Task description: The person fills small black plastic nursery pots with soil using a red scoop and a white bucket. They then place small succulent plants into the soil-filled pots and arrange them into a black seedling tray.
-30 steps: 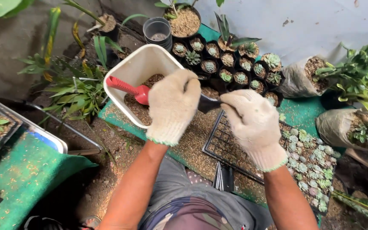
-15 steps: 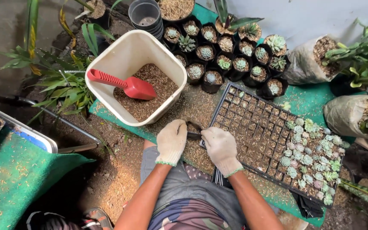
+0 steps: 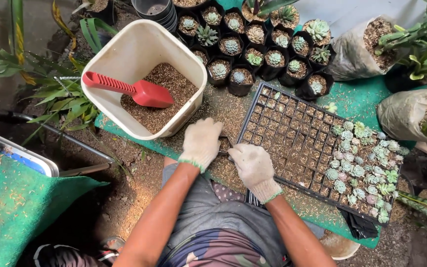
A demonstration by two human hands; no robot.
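Both my hands wear cream knitted gloves. My left hand (image 3: 201, 142) and my right hand (image 3: 251, 164) close from either side on a small black plastic pot (image 3: 225, 145) with husk in it, low over the green mat (image 3: 357, 106). The pot is mostly hidden between the gloves. Just right of it lies a black seedling tray (image 3: 292, 133), its right end filled with small succulents (image 3: 359, 168). Left of my hands stands a cream tub (image 3: 124, 54) of brown husk with a red scoop (image 3: 132, 90) lying in it.
A cluster of black pots with succulents (image 3: 253, 54) stands behind the tray. Soil-filled bags with plants (image 3: 362, 47) sit at the right. Leafy plants (image 3: 55, 94) and a grey pipe (image 3: 75, 143) are at the left, with a green-covered surface (image 3: 16, 207) nearer me.
My hands came down from in front of the tub with the small pot to the mat beside the tray. The view tilted and shifted down a little.
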